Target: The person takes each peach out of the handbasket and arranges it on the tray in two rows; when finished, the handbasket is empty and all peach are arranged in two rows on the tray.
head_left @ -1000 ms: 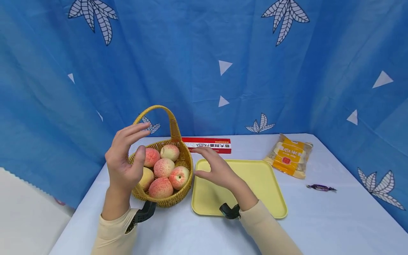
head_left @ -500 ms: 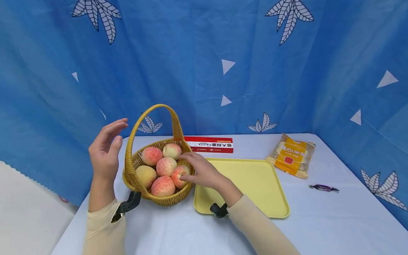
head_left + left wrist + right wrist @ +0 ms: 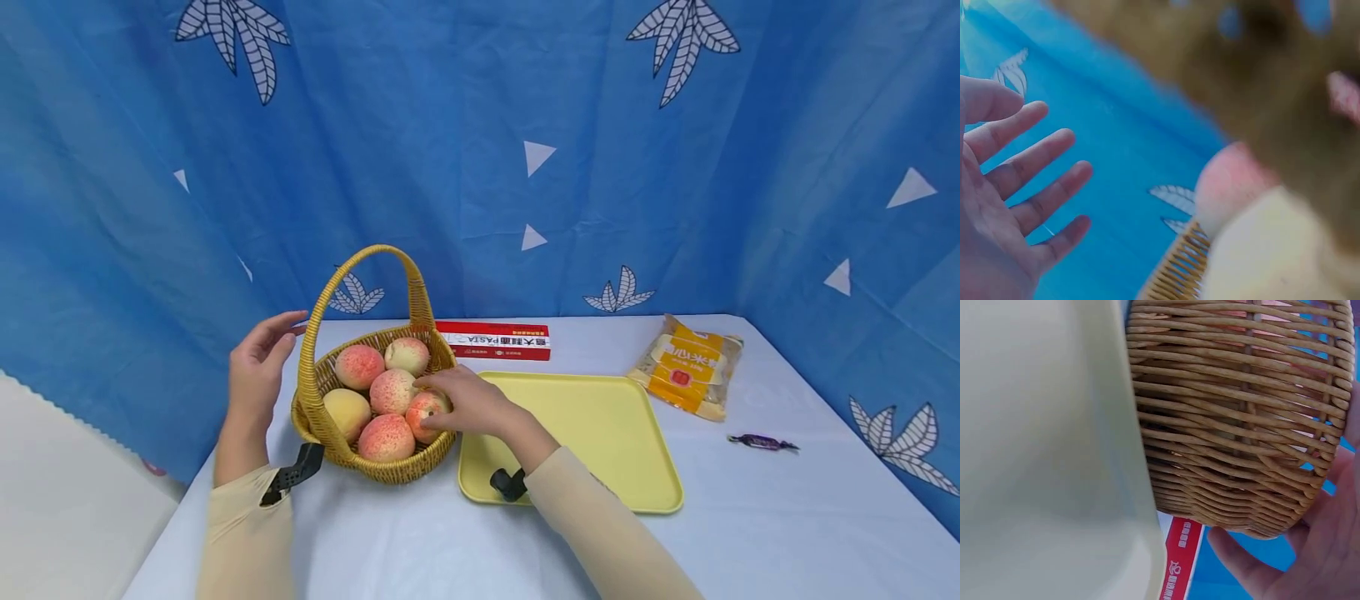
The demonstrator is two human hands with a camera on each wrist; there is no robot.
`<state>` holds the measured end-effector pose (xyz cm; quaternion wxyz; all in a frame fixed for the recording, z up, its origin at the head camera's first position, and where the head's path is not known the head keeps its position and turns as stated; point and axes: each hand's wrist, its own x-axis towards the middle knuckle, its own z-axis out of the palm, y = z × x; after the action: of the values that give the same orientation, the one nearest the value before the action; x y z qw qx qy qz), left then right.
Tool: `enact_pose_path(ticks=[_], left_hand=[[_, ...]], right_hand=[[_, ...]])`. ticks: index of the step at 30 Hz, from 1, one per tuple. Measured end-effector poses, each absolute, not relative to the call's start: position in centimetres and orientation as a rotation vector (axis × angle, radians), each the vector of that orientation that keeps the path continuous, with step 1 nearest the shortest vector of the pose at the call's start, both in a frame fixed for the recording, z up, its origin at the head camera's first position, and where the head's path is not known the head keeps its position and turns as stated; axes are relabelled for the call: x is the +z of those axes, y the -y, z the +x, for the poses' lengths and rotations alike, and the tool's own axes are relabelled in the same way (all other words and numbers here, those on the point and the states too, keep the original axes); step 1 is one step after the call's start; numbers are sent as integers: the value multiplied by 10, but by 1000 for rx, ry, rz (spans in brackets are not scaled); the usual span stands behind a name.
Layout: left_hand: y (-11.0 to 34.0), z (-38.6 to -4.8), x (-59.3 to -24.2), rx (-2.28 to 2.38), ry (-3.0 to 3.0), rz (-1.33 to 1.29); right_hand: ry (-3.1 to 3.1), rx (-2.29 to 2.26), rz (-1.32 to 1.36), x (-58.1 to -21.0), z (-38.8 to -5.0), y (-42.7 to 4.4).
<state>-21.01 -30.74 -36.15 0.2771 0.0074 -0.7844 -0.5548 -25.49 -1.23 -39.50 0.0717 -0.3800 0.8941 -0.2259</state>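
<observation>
Beige sleeve (image 3: 251, 525) lies at the left, and from it rises the left hand (image 3: 257, 367), which holds nothing; in the head view its fingertips come close to the handle of the basket (image 3: 397, 472), and I cannot tell if they touch. The left wrist view shows better that these fingers are spread and nearly straight. In the basket lie six peaches. The right hand (image 3: 472, 400) reaches over the basket's right rim, its thumb and fingers partly bent about the rightmost peach (image 3: 426, 408); whether it grips, I cannot tell. The right wrist view gives only the outer weave, with the fingers partly behind it. Behind lies a red box (image 3: 495, 341), then follow the yellow tray (image 3: 570, 442), a bag (image 3: 686, 367) and a purple candy (image 3: 763, 442).
</observation>
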Motion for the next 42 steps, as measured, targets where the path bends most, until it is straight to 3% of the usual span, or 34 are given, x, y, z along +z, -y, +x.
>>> enact_pose_path(ticks=[7,26,34,42], left_hand=[[323,-219,-387,-1672,2249,121],[329,-238,-429,-2065,2352,265],[329,-236,-439,-2356,2034,-18],[329,-237,-446,-2496,1815,-120]], right_hand=[[-2645,-541,-1207,-391,-260,18],[-2683,-476,-1067,-393,-256,22],[-2709,-574,-1106,-402,-257,20],[-2714,-628,-1151,-407,-255,21]])
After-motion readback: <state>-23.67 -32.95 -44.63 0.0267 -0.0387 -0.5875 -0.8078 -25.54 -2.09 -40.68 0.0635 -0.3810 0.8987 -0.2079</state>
